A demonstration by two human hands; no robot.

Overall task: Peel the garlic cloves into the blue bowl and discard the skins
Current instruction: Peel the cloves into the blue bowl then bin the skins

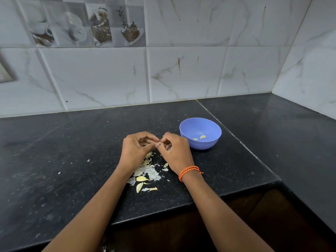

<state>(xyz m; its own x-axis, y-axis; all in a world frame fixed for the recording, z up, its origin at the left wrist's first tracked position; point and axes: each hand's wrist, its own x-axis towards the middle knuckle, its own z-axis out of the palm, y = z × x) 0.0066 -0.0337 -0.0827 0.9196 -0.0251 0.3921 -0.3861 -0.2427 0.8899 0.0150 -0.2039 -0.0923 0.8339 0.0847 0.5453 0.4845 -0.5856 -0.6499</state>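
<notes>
We've got a small garlic clove point(159, 143) pinched between both hands, held just above the surface, a bit left of the blue bowl. Left hand point(139, 147): fingers curled, thumb + fingertips clamped on the clove. Right hand point(174, 150): same, thumb + index pinching it from the other side; fingertips of both hands touch at the clove. Clove mostly hidden, can't tell how much skin is on it.

Blue bowl point(200, 133) sits upright on the surface just right of the right hand, w/ two peeled cloves point(200, 137) at the bottom.

Skin pile point(148, 170) lies on the surface below/between the wrists, white-yellow flakes. At its near edge a few more cloves point(141, 181), one partly under the left forearm. Stray skin bits scattered left of the pile.

Orange braided cord point(189, 172) on the right wrist.

Surface point(72, 151) is black speckled stone, front edge visible, w/ a seam running past the bowl. Behind: marbled white wall tiles point(181, 70); upper left, tiles w/ coffee cup prints point(81, 24).
</notes>
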